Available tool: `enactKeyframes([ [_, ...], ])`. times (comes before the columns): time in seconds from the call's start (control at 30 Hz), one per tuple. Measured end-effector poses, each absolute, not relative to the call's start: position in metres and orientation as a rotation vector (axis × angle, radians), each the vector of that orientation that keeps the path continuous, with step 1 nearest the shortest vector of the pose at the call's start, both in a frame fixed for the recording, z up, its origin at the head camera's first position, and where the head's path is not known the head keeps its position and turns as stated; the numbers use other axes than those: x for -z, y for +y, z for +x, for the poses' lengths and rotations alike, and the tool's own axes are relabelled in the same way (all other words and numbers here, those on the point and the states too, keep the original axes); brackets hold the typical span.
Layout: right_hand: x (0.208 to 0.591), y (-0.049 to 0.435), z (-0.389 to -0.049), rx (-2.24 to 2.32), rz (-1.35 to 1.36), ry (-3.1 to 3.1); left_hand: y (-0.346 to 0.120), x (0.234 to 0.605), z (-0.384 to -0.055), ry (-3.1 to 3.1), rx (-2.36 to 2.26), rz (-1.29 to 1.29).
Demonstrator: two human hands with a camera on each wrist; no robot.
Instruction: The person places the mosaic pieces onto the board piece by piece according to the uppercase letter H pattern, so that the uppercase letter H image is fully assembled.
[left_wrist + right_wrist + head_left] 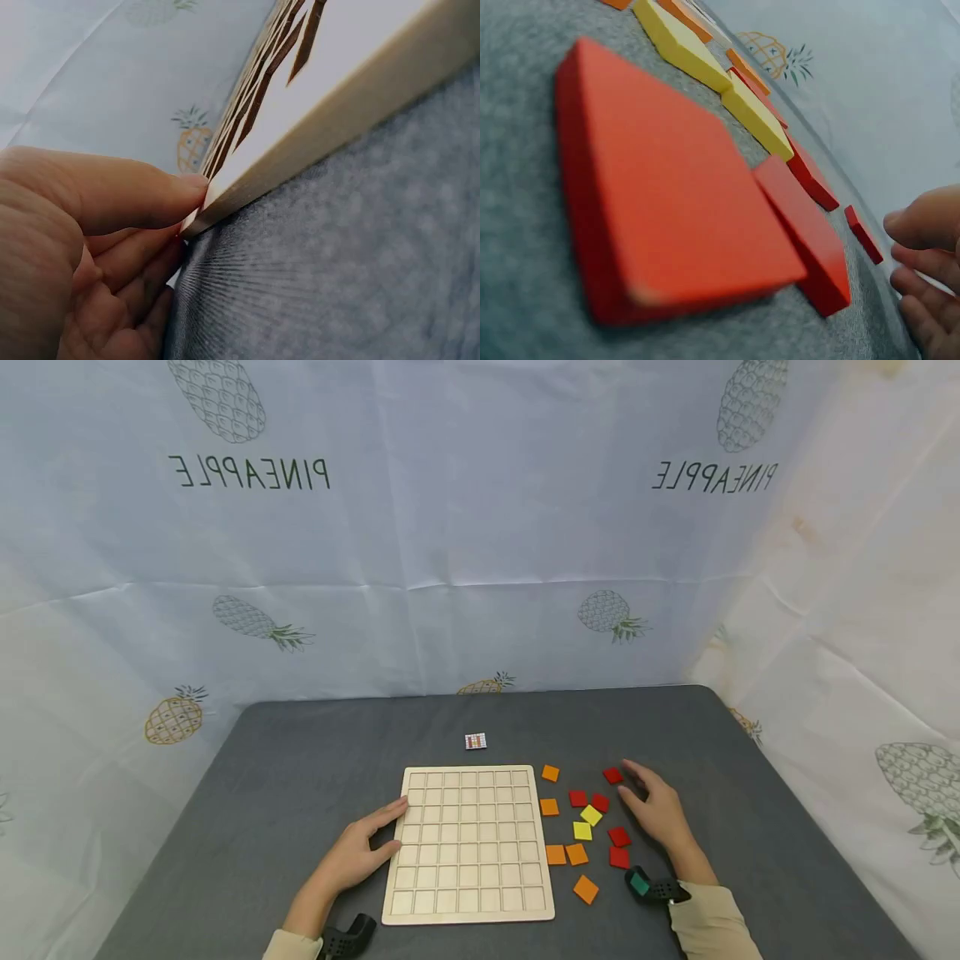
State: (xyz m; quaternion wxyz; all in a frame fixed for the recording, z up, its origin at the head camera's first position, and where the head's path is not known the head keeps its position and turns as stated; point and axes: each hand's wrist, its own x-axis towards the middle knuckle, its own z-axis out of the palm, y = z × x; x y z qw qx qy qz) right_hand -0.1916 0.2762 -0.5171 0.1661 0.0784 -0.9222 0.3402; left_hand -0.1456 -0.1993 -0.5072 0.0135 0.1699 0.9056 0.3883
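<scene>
A pale wooden board (468,917) with a grid of square recesses lies flat on the table. My left hand (363,852) touches its left edge, thumb and fingertips set apart along it. Up close in the left wrist view, the thumb (150,193) presses at the board's rim (315,135). My right hand (660,810) holds nothing, its fingers loosely spread beside a far red tile (612,775). Several more red square tiles lie near it, among them one large in the right wrist view, a red tile (667,187). Two yellow tiles (582,831) sit left of the red ones.
Several orange tiles (586,889) are strewn along the board's right side. Behind the board is a small card (476,741) with a coloured grid pattern. A dark grey cloth (315,752) covers the table, and a pineapple-print curtain (450,543) hangs behind it.
</scene>
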Motion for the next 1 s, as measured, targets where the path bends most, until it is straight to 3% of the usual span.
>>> enactKeyframes([
  [0.37, 0.518, 0.282, -0.203, -0.984, 0.331, -2.741, -0.200, 0.507, -0.144, 2.826, -1.159, 0.544],
  [1.0, 0.520, 0.275, -0.199, -0.929, 0.228, -2.610, -0.199, 0.505, -0.144, 2.836, -1.146, 0.571],
])
